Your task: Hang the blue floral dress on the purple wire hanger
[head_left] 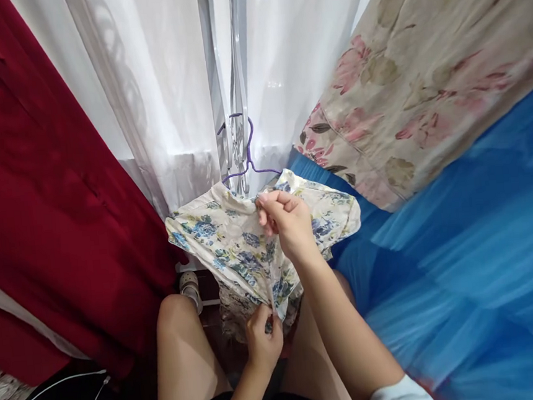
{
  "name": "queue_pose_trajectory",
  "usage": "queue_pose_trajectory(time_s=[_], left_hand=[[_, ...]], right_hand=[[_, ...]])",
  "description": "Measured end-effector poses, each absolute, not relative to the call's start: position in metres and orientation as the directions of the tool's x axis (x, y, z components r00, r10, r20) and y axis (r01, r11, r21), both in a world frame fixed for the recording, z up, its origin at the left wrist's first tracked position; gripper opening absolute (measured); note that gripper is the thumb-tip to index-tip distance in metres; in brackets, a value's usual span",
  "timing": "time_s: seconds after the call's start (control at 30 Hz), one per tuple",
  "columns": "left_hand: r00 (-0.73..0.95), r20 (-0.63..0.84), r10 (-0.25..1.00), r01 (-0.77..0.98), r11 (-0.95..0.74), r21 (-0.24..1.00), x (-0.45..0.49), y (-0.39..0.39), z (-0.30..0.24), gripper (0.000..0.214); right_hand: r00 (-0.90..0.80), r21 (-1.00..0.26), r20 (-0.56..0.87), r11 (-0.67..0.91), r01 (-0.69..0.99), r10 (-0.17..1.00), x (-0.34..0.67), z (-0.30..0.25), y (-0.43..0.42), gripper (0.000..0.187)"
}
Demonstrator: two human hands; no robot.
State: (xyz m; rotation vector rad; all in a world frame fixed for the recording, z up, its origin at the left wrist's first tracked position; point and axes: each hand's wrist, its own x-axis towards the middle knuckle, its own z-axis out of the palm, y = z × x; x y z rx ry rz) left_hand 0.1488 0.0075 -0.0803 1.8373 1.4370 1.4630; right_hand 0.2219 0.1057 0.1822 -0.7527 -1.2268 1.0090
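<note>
A cream blouse [231,228] with blue and yellow-green flowers hangs on a purple wire hanger [250,158] in front of me. At the neckline, my right hand [289,218] pinches the blouse's upper edge between thumb and fingers. Lower down, my left hand [264,336] grips the bottom of the front, and the fabric between the two hands is drawn straight along a seam or zipper line. Exactly what that line is, I cannot tell. My right fingers hide part of the collar.
White curtains [166,65] and pale hanging straps [228,54] are behind the hanger. A red curtain [50,181] hangs on the left. Floral cloth [401,88] and blue fabric [462,257] fill the right. White cables [53,383] lie at lower left.
</note>
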Motion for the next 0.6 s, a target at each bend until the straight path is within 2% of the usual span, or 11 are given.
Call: queue_pose_trajectory(time_s=[0.1, 0.2, 0.27, 0.33, 0.4, 0.47, 0.53, 0.6], left_hand=[[-0.069, 0.411, 0.909, 0.398, -0.353, 0.847, 0.152, 0.003, -0.083, 0.018], [-0.055, 0.336, 0.940, 0.280, -0.309, 0.909, 0.146, -0.001, -0.081, 0.014], [-0.053, 0.338, 0.940, 0.232, -0.318, 0.919, 0.135, 0.001, -0.071, 0.013], [-0.099, 0.405, 0.909, 0.235, -0.374, 0.897, 0.118, 0.008, -0.048, 0.014], [-0.168, 0.532, 0.830, 0.284, -0.477, 0.832, 0.100, 0.021, -0.008, 0.016], [-0.151, 0.702, 0.696, 0.343, -0.629, 0.698, 0.085, 0.038, 0.045, 0.020], [-0.043, 0.808, 0.588, 0.379, -0.739, 0.558, 0.075, 0.056, 0.099, 0.031], [0.080, 0.834, 0.546, 0.434, -0.772, 0.464, 0.073, 0.070, 0.144, 0.038]], right_hand=[[-0.001, -0.908, 0.370, 0.362, -0.212, 0.929, 0.220, 0.184, 0.106, 0.030], [0.039, -0.916, 0.333, 0.333, -0.222, 0.942, 0.221, 0.178, 0.101, 0.026], [0.066, -0.923, 0.319, 0.326, -0.206, 0.945, 0.224, 0.172, 0.099, 0.026], [0.082, -0.929, 0.318, 0.328, -0.173, 0.944, 0.227, 0.168, 0.098, 0.027], [0.100, -0.930, 0.326, 0.338, -0.142, 0.940, 0.229, 0.164, 0.096, 0.027], [0.110, -0.928, 0.338, 0.350, -0.124, 0.935, 0.230, 0.163, 0.093, 0.027], [0.108, -0.925, 0.349, 0.361, -0.119, 0.931, 0.230, 0.164, 0.090, 0.027], [0.091, -0.918, 0.368, 0.377, -0.123, 0.926, 0.230, 0.167, 0.087, 0.026]])
